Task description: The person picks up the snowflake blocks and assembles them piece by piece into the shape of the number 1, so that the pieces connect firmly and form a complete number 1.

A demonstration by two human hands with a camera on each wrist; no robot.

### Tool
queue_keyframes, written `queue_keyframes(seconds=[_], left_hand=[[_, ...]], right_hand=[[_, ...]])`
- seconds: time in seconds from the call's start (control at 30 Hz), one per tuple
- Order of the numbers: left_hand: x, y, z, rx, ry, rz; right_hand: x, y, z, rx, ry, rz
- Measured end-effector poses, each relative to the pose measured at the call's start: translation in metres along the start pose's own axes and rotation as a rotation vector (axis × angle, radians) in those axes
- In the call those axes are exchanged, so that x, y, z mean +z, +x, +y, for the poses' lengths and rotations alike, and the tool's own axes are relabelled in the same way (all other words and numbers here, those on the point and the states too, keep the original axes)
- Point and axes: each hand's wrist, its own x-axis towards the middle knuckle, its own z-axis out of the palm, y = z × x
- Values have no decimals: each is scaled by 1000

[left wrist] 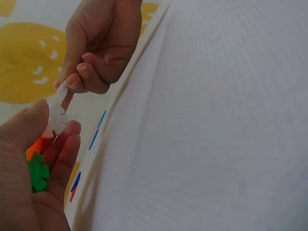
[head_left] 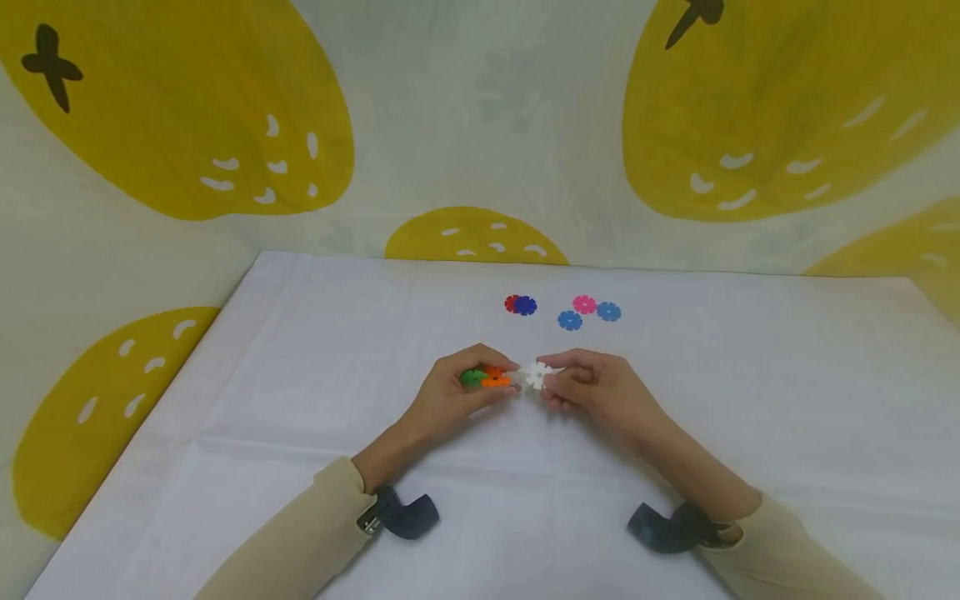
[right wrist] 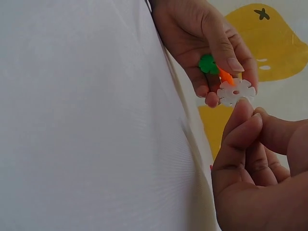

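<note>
Over the middle of the table, my left hand [head_left: 463, 379] grips a short chain of notched plastic discs between thumb and fingers. A green disc [head_left: 472, 377] sits toward the palm, with an orange disc [head_left: 496, 380] beyond it and whitish plastic at the fingertips. Facing it, my right hand [head_left: 592, 382] pinches a white notched disc [head_left: 537, 375] by its edge between thumb and index finger. In the right wrist view this white disc [right wrist: 237, 91] meets the left fingertips beside the orange disc [right wrist: 224, 76]; the fingers partly hide where the pieces meet.
Farther back on the white-covered table [head_left: 337, 333] lie more notched discs: a dark blue one [head_left: 526, 306] overlapping a red one [head_left: 512, 304], a pink one [head_left: 584, 304], and two light blue ones, left [head_left: 570, 321] and right [head_left: 609, 312]. A patterned cloth [head_left: 480, 125] hangs behind.
</note>
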Motion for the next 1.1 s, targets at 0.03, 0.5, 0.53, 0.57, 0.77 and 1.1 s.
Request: queue_keyframes(seconds=[0.03,0.5,0.53,0.57,0.77,1.1], left_hand=[[0,0,0,-6,-3,0],[0,0,31,-16,-13,-26],[0,0,31,-18,-13,-25],[0,0,32,-18,-12,-22],[1,0,17,-9,2,-1],[0,-1,-3,15,22,-5]], right_hand=[[0,0,0,1,6,-2],[3,1,4,-12,86,-39],[3,1,4,-14,91,-40],[3,1,4,-15,96,-43],[4,0,4,-17,85,-43],[3,1,5,-10,68,-53]])
